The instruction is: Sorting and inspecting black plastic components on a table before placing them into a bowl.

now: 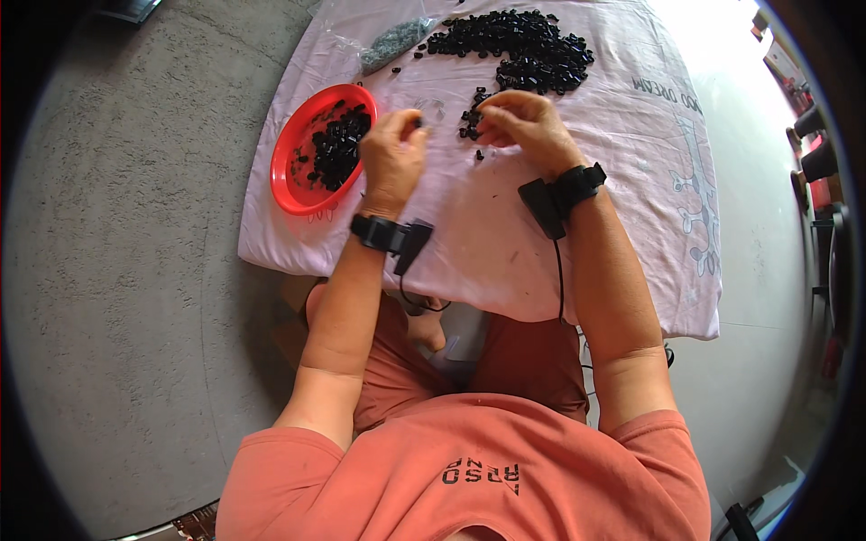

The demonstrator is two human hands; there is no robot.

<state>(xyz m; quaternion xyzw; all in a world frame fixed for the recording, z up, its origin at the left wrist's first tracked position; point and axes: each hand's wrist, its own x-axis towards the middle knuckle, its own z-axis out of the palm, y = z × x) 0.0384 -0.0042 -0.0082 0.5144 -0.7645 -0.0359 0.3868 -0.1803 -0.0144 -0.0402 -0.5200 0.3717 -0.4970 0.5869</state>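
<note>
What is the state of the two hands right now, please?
Left hand: closed, pinching a small black piece.
Right hand: fingers bent beside loose black pieces; cannot tell whether it holds one.

Looks glossy and plastic on the black pieces (543, 54) and red bowl (283, 153), shiny and filmy on the clear bag (377, 36), matt and creased on the pink cloth (469, 234), rough on the floor (135, 225).
</note>
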